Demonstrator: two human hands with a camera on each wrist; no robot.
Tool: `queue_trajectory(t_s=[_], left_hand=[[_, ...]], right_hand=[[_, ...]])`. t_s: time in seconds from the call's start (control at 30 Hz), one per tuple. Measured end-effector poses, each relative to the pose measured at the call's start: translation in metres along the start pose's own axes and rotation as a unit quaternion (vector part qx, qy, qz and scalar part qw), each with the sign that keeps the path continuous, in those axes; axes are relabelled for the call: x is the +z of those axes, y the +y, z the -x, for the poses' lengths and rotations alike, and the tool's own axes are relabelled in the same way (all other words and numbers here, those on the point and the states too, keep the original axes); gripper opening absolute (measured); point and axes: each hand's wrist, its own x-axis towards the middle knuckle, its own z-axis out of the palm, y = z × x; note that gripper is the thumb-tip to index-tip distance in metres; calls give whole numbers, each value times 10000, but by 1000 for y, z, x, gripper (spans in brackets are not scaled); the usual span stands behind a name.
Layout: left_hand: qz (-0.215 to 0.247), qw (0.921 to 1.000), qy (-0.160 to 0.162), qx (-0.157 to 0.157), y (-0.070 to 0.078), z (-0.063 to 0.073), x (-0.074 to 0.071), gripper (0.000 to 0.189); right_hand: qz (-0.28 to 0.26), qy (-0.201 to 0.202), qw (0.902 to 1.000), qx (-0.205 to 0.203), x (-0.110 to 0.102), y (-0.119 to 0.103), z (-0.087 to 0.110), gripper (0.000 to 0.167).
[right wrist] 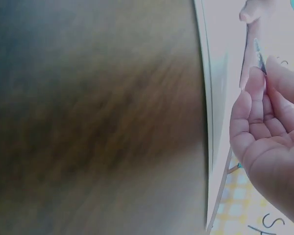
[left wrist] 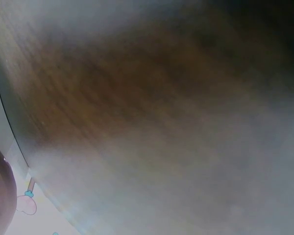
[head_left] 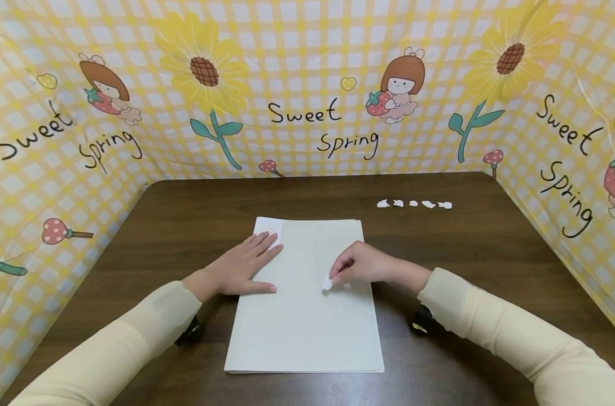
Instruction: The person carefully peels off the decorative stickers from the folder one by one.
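Observation:
A stack of white paper (head_left: 307, 338) lies upright on the brown table, its sheets showing at the edges. My left hand (head_left: 244, 264) rests flat on its left side with fingers spread, beside a brighter white strip (head_left: 268, 225) at the upper left corner. Over the right half, my right hand (head_left: 360, 264) pinches a small white scrap of paper (head_left: 327, 284) between thumb and fingertips. From the right wrist, the scrap (right wrist: 259, 56) appears nearly edge-on above the pinching right hand (right wrist: 267, 117). Whether it touches the sheet below, I cannot tell. The left wrist view is mostly blurred.
Several small torn white scraps (head_left: 413, 203) lie in a row at the back right of the table (head_left: 185, 208). A yellow checked cloth (head_left: 297, 67) with printed flowers and lettering surrounds the table at the back and sides.

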Motion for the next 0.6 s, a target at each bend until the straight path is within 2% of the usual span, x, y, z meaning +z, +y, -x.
queue_trajectory(t_s=[0.23,0.4,0.6], left_hand=[[34,9998,173,112,0,0,0,94],[21,9999,95,48,1,0,0,94],[33,10000,0,-17,0,0,0,95]], right_hand=[[-484,384,9978,249,-12,8,1,8],[-801,619,9943,332,-23,12,2,7],[-897,846,9914,438,-34,19,4,11]])
